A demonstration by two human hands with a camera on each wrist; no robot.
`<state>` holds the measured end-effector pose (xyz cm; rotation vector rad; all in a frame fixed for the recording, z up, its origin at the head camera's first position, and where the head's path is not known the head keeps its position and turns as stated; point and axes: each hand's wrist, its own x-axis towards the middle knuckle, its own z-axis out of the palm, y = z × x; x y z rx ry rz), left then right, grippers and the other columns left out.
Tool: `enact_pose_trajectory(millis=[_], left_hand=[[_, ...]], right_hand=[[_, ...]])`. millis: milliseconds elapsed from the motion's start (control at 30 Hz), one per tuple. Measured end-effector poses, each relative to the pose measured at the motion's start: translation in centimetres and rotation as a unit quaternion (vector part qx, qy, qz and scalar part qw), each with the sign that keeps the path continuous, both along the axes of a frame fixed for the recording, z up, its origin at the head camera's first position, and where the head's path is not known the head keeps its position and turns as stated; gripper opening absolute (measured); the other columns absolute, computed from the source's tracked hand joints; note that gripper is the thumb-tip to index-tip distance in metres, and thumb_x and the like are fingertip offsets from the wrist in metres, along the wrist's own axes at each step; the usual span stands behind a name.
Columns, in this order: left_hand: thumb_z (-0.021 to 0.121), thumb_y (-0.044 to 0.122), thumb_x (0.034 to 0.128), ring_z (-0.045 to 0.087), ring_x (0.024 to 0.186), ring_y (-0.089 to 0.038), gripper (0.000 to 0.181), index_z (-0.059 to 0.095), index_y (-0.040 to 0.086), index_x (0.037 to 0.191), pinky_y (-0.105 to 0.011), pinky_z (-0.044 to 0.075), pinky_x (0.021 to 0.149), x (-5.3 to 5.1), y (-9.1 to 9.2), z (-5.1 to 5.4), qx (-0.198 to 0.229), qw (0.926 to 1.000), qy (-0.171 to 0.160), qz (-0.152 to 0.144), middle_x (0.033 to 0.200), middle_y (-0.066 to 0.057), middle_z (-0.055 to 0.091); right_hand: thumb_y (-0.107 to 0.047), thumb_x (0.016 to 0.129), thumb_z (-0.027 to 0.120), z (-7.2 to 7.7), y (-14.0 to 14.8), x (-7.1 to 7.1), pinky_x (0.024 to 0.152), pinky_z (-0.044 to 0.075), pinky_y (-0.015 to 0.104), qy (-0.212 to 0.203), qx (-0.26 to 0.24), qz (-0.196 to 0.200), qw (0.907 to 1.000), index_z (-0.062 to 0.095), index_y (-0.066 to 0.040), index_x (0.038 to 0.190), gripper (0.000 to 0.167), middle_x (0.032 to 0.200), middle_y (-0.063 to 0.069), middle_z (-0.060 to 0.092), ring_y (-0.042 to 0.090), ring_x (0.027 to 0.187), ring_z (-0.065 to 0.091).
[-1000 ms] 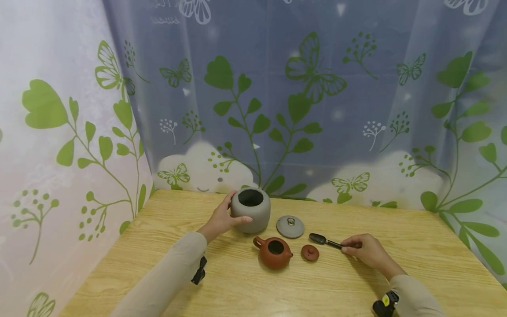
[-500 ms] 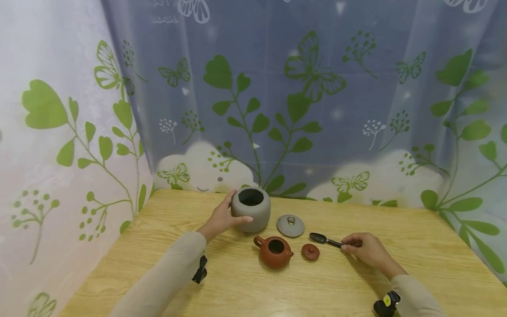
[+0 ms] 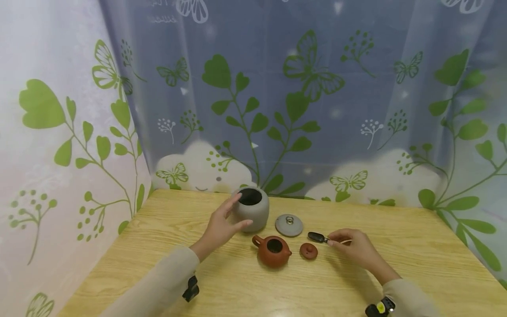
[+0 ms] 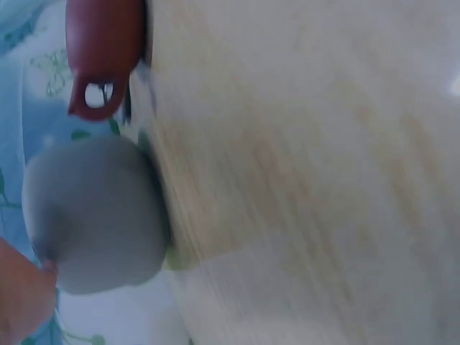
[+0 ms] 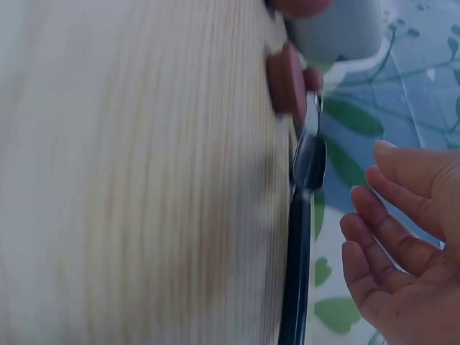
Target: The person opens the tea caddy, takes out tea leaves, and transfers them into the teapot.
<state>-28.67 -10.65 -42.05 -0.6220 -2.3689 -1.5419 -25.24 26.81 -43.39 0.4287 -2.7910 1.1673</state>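
Observation:
A grey round tea jar (image 3: pixel 255 215) stands uncovered at the back of the table. My left hand (image 3: pixel 219 226) is spread at its left side, fingers near the rim; in the left wrist view the thumb (image 4: pixel 25 291) lies at the jar's wall, and I cannot tell whether it touches. A black tea scoop (image 3: pixel 316 237) lies on the table at the right, its handle hidden behind my right hand (image 3: pixel 354 248) in the head view. The right wrist view shows that hand apart from the scoop (image 5: pixel 298 251), fingers relaxed and holding nothing.
A red-brown clay teapot (image 3: pixel 273 259) sits uncovered in front of the jar, spout to the right. Its small lid (image 3: pixel 309 251) lies beside it. The grey jar lid (image 3: pixel 289 226) with a ring knob lies behind. A printed curtain (image 3: pixel 253 110) borders the table (image 3: pixel 229 290).
My left hand has loosened from the jar and drawn slightly back. The right hand has let go of the scoop's handle end and moved left above it. Jar and teapot stay put.

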Motion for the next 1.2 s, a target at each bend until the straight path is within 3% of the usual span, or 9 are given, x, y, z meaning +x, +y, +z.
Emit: enact_pose_trajectory(millis=[200, 367, 567, 733, 1033, 1200], left_hand=[[0.078, 0.011, 0.0803, 0.04, 0.135, -0.031, 0.065, 0.05, 0.003, 0.138, -0.043, 0.038, 0.106, 2.1, 0.5, -0.6, 0.028, 0.9972, -0.014, -0.069, 0.144, -0.015, 0.046], [0.076, 0.013, 0.0825, 0.048, 0.128, -0.031, 0.056, 0.056, 0.002, 0.133, -0.042, 0.043, 0.102, 2.8, 1.0, -1.2, 0.014, 0.9952, -0.024, -0.094, 0.138, -0.014, 0.052], [0.075, 0.019, 0.0845, 0.051, 0.125, -0.031, 0.053, 0.057, 0.001, 0.131, -0.041, 0.044, 0.101, 2.5, 1.5, -2.4, -0.042, 0.9914, -0.052, -0.112, 0.133, -0.014, 0.056], [0.073, 0.016, 0.0866, 0.055, 0.12, -0.032, 0.047, 0.059, -0.004, 0.127, -0.041, 0.046, 0.099, 2.0, 1.8, -3.1, -0.069, 0.988, -0.068, -0.12, 0.128, -0.016, 0.06], [0.068, 0.009, 0.0886, 0.066, 0.103, -0.029, 0.029, 0.067, -0.006, 0.113, -0.031, 0.053, 0.087, 0.7, 2.1, -3.7, -0.042, 0.9881, -0.082, -0.124, 0.105, -0.015, 0.07], [0.068, 0.009, 0.0885, 0.067, 0.101, -0.027, 0.025, 0.069, -0.005, 0.109, -0.025, 0.053, 0.084, 0.3, 2.1, -3.6, -0.04, 0.988, -0.089, -0.12, 0.103, -0.013, 0.071]], right_hand=[[-0.019, 0.089, 0.069, -0.2, -1.8, 0.2, 0.076, 0.054, 0.03, -0.01, -0.02, 0.022, 0.9995, 0.071, -0.003, 0.107, 0.024, 0.102, 0.008, 0.069, 0.02, 0.09, 0.064], [-0.02, 0.089, 0.07, -0.7, -3.0, 0.3, 0.072, 0.053, 0.024, -0.006, -0.018, 0.034, 0.9992, 0.072, -0.006, 0.104, 0.021, 0.102, 0.007, 0.069, 0.02, 0.089, 0.064], [-0.016, 0.088, 0.071, -1.6, -4.0, 0.1, 0.07, 0.053, 0.022, -0.023, -0.028, 0.041, 0.9985, 0.072, -0.008, 0.103, 0.018, 0.103, 0.007, 0.067, 0.02, 0.089, 0.064], [-0.014, 0.087, 0.071, -2.0, -4.5, -0.2, 0.067, 0.052, 0.024, -0.005, -0.004, 0.031, 0.9995, 0.074, -0.012, 0.101, 0.015, 0.098, 0.003, 0.067, 0.016, 0.084, 0.063], [-0.009, 0.086, 0.071, -2.0, -4.6, -0.7, 0.064, 0.05, 0.024, -0.012, -0.002, 0.036, 0.9993, 0.074, -0.01, 0.098, 0.012, 0.094, 0.002, 0.067, 0.014, 0.08, 0.06], [-0.01, 0.086, 0.072, -2.2, -4.5, -0.9, 0.063, 0.05, 0.024, -0.012, -0.001, 0.041, 0.9991, 0.074, -0.01, 0.098, 0.012, 0.094, 0.001, 0.069, 0.014, 0.079, 0.06]])
